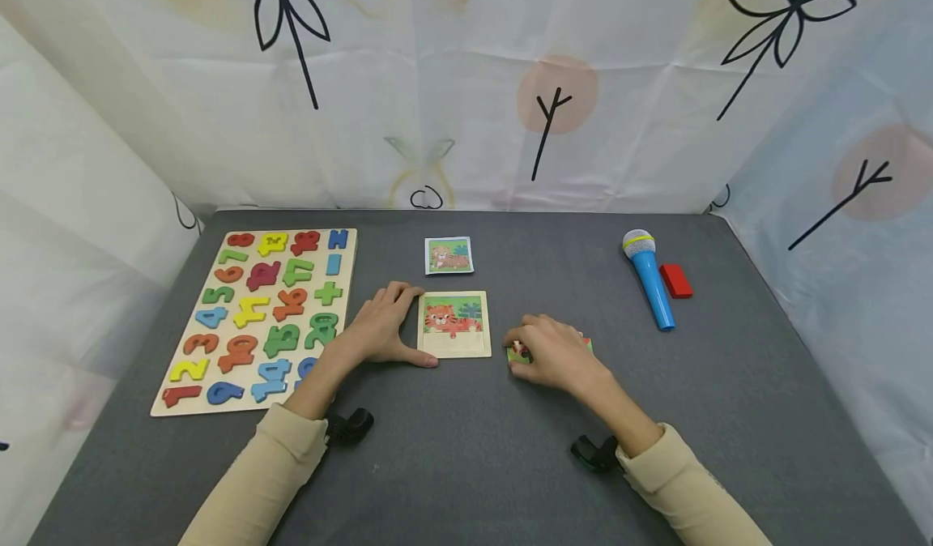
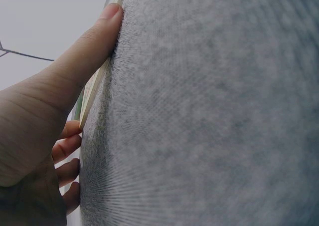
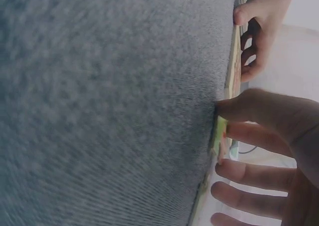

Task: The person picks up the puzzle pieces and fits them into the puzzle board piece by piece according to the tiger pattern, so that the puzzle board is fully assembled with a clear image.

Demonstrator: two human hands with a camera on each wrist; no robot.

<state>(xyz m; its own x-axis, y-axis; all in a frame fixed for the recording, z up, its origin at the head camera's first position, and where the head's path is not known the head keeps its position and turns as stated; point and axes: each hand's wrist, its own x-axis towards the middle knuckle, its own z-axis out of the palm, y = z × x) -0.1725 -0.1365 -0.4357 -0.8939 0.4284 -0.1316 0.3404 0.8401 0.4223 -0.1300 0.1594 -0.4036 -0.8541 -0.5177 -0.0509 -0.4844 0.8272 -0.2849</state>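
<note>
A square wooden puzzle board point(image 1: 455, 347) with a tiger picture across its upper part lies in the middle of the table. My left hand point(image 1: 382, 327) holds it at the left side, thumb by the lower corner and index finger at the upper one. Just right of the board, my right hand point(image 1: 551, 353) pinches a small green puzzle piece point(image 3: 220, 132) between thumb and index finger, low over the table. Another piece point(image 1: 588, 343) peeks out behind that hand, mostly hidden. Above the board lies a picture card point(image 1: 449, 256) showing a similar animal.
A large board point(image 1: 191, 319) of colourful numbers and signs lies at the left, partly under my left forearm. A blue toy microphone point(image 1: 652, 287) and a red block point(image 1: 676, 281) are at the right. Patterned cloth point(image 1: 466, 84) hangs behind the grey table point(image 1: 466, 465).
</note>
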